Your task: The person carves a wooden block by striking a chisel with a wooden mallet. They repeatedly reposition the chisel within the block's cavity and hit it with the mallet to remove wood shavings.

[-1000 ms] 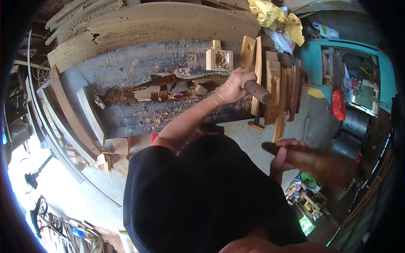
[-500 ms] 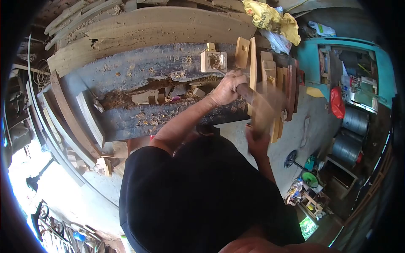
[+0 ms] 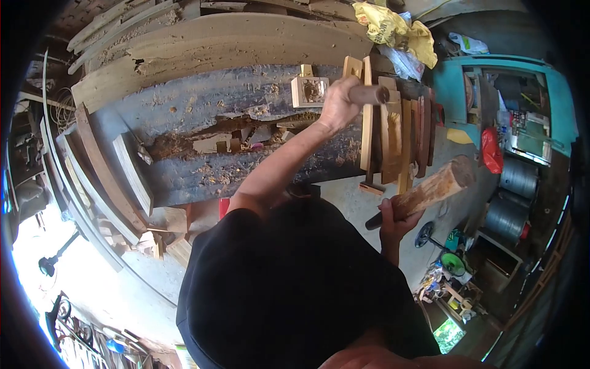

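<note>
Mostly, the dark workbench (image 3: pixel 203 95) fills the middle, its worn top split by a ragged hollow with scraps inside, too jumbled to sort. Black shirt (image 3: pixel 295 283) blocks the lower middle and part of the bench's near edge; dark lens rim cuts off the corners. Long curved plank (image 3: pixel 258 34) along the far side. Teal frame (image 3: pixel 448 89) at right, contents cluttered, hard to read. Row of boards (image 3: pixel 390 150) at the bench's right end, crowding the space between the hands. Metal drums (image 3: pixel 510 212) beyond, red bag (image 3: pixel 491 150) near them, yellow sack (image 3: pixel 393 27) at top right.

Wooden mallet (image 3: pixel 430 192) is off the bench, in front of the boards: long axis slanted, thick end up and right, dark grip end down and left. Right hand (image 3: pixel 396 224) has its fingers wrapped on the grip, some out of sight underneath. Left hand (image 3: pixel 341 104), over the bench, has fingers clamped around a brown round handle (image 3: pixel 369 94), butt pointing right, axis nearly level; its other end is hidden by the hand. Pale hollowed block (image 3: pixel 301 93) just left of that hand; hollow's bottom unclear.
</note>
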`<state>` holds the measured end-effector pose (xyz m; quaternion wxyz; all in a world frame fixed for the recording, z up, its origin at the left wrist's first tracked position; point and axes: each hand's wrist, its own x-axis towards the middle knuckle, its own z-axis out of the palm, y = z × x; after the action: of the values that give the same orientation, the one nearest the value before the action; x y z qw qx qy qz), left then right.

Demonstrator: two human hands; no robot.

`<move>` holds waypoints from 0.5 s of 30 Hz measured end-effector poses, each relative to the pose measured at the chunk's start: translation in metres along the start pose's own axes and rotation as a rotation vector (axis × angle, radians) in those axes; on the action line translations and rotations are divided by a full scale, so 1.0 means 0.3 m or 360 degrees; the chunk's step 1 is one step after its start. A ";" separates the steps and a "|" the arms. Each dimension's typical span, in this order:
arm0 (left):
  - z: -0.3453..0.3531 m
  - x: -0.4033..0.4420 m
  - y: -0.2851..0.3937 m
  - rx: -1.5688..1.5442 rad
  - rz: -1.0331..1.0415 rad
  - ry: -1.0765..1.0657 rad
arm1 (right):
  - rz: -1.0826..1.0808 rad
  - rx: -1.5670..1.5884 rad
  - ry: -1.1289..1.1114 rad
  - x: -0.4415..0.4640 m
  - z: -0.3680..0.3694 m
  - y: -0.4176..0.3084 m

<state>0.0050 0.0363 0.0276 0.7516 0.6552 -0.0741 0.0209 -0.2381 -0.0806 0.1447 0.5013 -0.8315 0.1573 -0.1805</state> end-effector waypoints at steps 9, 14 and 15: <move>-0.031 -0.115 0.036 0.0448 0.0413 -0.0343 | 0.0222 -0.0140 0.0073 -0.003 -0.023 0.006; -0.044 -0.116 0.024 0.0416 0.0413 -0.0355 | 0.0312 -0.0064 0.0095 0.010 0.004 -0.033; -0.047 -0.113 0.024 0.0422 0.0402 -0.0353 | 0.0312 -0.0065 0.0091 0.010 0.004 -0.031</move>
<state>-0.0284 0.0535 0.0280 0.6375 0.7320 -0.2345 0.0523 -0.2340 -0.0767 0.1529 0.4947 -0.8168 0.2557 -0.1509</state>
